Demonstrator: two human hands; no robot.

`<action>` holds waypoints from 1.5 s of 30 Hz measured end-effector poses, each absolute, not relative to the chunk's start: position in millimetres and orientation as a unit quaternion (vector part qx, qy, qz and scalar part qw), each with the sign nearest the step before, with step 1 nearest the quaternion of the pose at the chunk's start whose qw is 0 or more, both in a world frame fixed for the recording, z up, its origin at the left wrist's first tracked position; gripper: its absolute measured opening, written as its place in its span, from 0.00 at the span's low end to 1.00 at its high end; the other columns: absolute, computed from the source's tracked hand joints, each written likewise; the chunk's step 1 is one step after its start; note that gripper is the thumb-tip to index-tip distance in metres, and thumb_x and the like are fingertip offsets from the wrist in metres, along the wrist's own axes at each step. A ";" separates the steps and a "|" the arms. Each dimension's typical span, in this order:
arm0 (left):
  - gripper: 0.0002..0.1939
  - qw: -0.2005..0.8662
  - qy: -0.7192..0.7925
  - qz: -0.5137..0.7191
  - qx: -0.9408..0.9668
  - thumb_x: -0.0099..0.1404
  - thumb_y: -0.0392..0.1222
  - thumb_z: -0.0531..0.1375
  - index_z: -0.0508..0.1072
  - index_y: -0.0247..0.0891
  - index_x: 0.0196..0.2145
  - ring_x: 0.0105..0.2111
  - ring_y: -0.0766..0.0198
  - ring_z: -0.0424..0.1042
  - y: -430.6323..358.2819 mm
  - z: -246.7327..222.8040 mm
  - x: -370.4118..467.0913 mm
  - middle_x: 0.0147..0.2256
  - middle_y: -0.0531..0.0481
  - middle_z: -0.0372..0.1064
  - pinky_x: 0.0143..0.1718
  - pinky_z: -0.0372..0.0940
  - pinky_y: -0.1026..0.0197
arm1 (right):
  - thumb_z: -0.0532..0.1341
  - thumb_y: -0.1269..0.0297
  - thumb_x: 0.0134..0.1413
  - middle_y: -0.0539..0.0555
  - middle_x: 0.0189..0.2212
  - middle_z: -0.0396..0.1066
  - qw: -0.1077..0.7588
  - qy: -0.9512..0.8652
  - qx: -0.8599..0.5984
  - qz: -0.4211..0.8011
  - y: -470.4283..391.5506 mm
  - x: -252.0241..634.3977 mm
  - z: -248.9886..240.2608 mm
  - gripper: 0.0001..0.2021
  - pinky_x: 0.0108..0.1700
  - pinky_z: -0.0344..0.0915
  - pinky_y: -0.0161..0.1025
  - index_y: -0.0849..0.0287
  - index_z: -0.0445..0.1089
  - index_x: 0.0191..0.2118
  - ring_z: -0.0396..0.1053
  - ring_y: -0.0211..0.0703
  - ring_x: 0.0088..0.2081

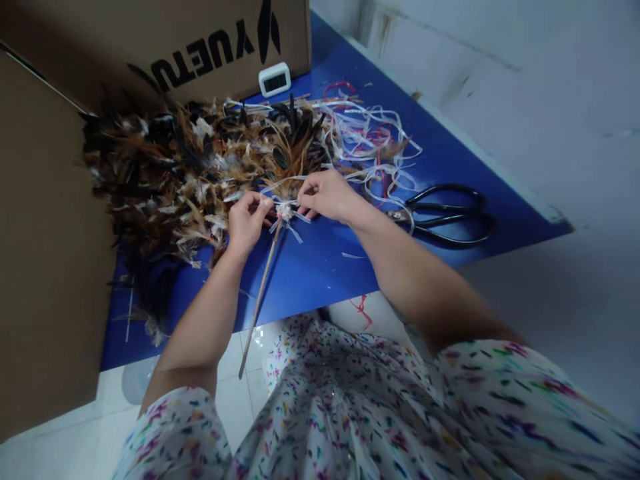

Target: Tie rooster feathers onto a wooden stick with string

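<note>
A thin wooden stick point(261, 293) lies across the table's front edge, its lower end jutting past it. At its upper end is a feather bundle point(299, 143), bound with white plastic string point(285, 179). My left hand point(247, 221) pinches the string just left of the binding. On the other side, my right hand point(325, 195) is closed, thumb and fingertips together on the string. The string loops between both hands above the pale knotted feather ends point(284, 212). Short string tails stick out below the knot.
A large pile of brown and black feathers point(165, 173) covers the left of the blue table point(320, 283). Tangled white and red strings point(370, 133) lie at right, beside black-handled scissors point(450, 217). Cardboard boxes point(55, 220) stand left and behind, with a small white digital clock point(275, 80).
</note>
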State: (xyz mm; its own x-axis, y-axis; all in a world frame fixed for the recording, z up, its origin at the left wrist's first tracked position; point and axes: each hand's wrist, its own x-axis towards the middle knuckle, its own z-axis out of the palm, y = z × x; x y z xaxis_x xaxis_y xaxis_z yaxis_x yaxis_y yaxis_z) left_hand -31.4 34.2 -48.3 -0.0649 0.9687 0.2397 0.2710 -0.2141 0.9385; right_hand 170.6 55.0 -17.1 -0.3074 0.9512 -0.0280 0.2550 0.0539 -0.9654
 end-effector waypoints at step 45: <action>0.26 0.375 0.446 0.619 0.527 0.49 0.58 0.72 0.63 0.39 0.29 0.16 0.74 0.64 30.8 -45.2 -12.5 0.23 0.58 0.69 0.16 0.55 0.69 | 0.59 0.86 0.53 0.47 0.20 0.69 0.456 -0.369 -0.412 0.697 50.8 161.9 -3.1 0.13 0.35 0.73 0.33 0.61 0.63 0.29 0.73 0.34 0.27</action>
